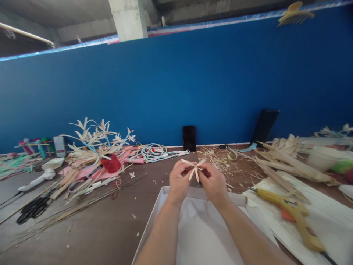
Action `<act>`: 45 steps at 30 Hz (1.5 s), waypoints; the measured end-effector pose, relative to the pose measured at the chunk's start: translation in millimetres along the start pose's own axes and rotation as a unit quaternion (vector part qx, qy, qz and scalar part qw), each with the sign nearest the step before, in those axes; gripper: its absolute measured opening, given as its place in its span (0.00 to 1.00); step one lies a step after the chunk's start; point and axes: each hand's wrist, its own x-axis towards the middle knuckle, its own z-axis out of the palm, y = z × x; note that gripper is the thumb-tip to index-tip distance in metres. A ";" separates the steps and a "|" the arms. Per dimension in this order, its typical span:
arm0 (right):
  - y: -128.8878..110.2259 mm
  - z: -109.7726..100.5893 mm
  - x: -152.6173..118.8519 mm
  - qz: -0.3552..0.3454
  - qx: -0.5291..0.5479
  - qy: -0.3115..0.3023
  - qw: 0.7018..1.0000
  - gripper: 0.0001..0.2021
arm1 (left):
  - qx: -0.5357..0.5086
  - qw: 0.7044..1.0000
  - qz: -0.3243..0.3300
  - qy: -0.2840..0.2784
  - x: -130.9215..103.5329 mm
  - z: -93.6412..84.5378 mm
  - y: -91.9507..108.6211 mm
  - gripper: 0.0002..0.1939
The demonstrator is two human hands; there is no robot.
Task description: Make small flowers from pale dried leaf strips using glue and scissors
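Above the far end of a white box (158, 206), my two hands meet around a small pale flower made of dry husk strips (196, 169). Its narrow petals spread out in a star shape, some pointing up and some down. My left hand (179, 181) pinches the flower from the left between thumb and fingers. From the right, my right hand (214, 181) pinches it the same way. The fingertips partly hide the flower's centre and side petals.
Finished husk flowers (102, 134) lie at left with a red object (110, 163) and black scissors (35, 208). A phone (189, 138) leans on the blue partition (165, 84). At right are a yellow glue gun (292, 213), papers (331, 221) and corn husks (298, 162). Scraps (217, 162) litter the table.
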 end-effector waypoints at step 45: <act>1.0 5.0 1.4 0.100 0.105 -0.061 0.987 0.12 | 0.073 0.996 0.033 0.044 5.3 -8.7 4.2 0.05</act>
